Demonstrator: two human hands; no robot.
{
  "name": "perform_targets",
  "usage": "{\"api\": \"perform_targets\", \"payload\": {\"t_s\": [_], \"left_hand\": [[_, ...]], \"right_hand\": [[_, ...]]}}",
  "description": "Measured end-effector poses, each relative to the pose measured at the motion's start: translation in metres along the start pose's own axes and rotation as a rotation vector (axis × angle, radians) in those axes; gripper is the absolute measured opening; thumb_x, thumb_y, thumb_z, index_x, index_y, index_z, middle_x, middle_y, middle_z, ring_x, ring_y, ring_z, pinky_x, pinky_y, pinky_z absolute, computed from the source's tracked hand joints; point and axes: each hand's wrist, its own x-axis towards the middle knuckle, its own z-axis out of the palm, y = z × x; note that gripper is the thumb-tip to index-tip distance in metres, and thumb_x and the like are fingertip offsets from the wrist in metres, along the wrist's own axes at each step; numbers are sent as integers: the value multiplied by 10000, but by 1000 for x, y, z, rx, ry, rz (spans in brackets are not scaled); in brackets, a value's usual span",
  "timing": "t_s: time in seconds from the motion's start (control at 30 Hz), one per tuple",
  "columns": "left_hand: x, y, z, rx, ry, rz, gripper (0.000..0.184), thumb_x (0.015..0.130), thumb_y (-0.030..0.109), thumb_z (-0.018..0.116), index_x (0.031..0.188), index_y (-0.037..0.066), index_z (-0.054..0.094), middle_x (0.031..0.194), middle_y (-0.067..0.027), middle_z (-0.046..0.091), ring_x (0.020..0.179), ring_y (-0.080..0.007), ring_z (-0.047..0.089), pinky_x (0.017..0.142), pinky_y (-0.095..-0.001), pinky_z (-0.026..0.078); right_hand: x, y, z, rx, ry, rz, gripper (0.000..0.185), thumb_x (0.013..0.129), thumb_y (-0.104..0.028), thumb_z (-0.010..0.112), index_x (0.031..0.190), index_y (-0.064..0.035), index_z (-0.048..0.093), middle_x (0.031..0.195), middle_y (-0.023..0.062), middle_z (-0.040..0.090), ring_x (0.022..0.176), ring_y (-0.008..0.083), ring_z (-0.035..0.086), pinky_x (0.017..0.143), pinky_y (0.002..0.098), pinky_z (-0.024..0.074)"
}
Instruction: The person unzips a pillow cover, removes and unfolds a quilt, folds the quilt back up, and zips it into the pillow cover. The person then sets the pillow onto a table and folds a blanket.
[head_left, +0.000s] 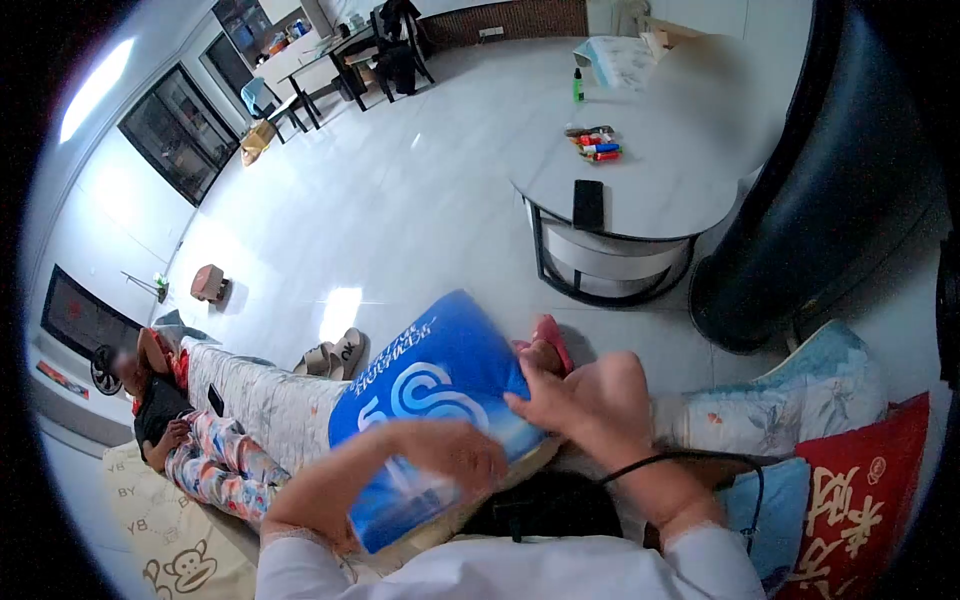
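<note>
Across my lap lies a blue cushion [425,370] with white lettering and a large white curved print, its pale underside showing along the lower edge. My right hand [560,400] grips the cushion's right edge, thumb and fingers closed on it. Over the cushion's lower middle is my left hand [455,455], blurred by motion; its fingers look curled but are not clear, and whether it touches the cover is hidden. A black cable [690,457] runs past my right forearm.
Another person [195,440] reclines on the sofa at left, near a phone [215,400]. A red cushion [865,500] lies at my right. Ahead, a white table [640,195] holds a black phone [588,205], colourful packets [600,150] and a green bottle [578,86]. Slippers [332,355] lie on the floor.
</note>
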Motion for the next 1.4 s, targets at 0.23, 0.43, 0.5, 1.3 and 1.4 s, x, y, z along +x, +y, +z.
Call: {"api": "perform_targets", "payload": {"t_s": [0.23,0.43,0.5,1.3,1.4], "left_hand": [[33,-150,-162,-160,1266,-326,538,935,442,433,1150,-24,595,1109,-199,628,1056,-309,577,941,-425,417],[100,-227,-107,-315,1023,-514,721,917,604,344,1172,-15,610,1157,-262,599,1197,-352,497,1029,-408,334],[71,-173,-110,-535,1106,-323,680,921,576,379,1019,-35,660,1013,-203,661,1010,-281,588,925,-403,410],[52,-155,-100,-416,1229,-388,644,921,587,336,951,50,690,951,-235,655,943,-404,612,845,-445,456],[67,-171,-101,-362,1251,-363,670,924,602,325,954,29,671,961,-259,644,954,-420,605,840,-449,458]], "right_hand": [[-42,-51,16,-44,63,-112,544,815,-180,606,1267,70,434,1063,269,558,964,424,548,870,455,437],[-67,-56,-4,114,81,-103,526,817,-195,604,1277,13,455,1110,263,561,1007,423,553,902,467,430],[-61,-48,-14,107,23,-176,403,843,-186,587,1194,1,522,1006,207,601,962,375,580,850,423,457],[77,113,109,1117,-378,-124,617,962,-511,329,1408,-85,352,1283,99,489,1146,182,453,1043,305,300],[78,138,128,1826,-458,242,641,957,-532,346,1397,-66,362,1303,117,466,1179,203,434,1057,315,277]]}}
